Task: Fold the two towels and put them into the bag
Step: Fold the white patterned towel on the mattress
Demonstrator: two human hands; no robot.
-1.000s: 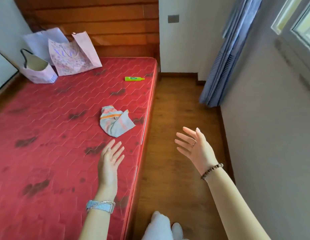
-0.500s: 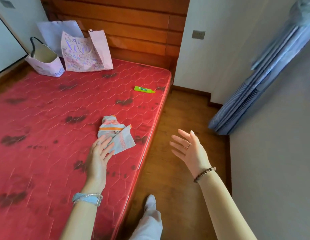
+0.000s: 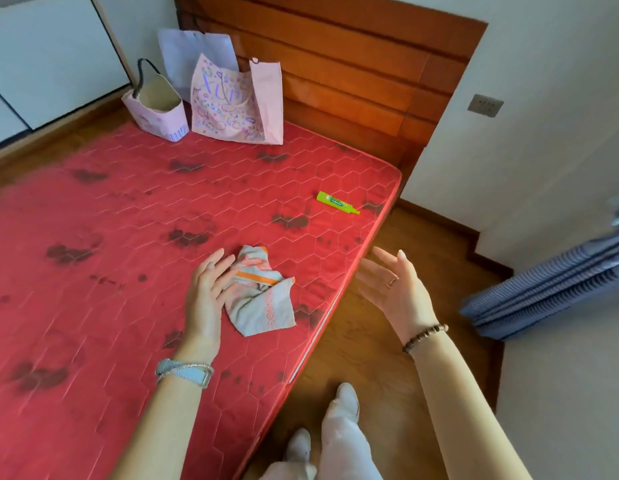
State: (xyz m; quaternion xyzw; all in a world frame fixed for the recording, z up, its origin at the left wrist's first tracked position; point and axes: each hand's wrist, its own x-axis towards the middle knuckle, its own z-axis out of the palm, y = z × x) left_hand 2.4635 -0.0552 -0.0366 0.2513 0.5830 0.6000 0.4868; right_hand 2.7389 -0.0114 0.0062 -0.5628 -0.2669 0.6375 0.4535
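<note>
Both hands open: left hand (image 3: 206, 294) flat, fingers spread, touching crumpled towel (image 3: 259, 295) on mattress (image 3: 110, 220); right hand (image 3: 393, 287) loosely spread, holding nothing.

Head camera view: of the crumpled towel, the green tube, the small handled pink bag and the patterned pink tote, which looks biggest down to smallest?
1. Patterned pink tote
2. Crumpled towel and small handled pink bag: they look alike, and the towel lies nearer the camera, so no ranking.
3. Green tube
</note>
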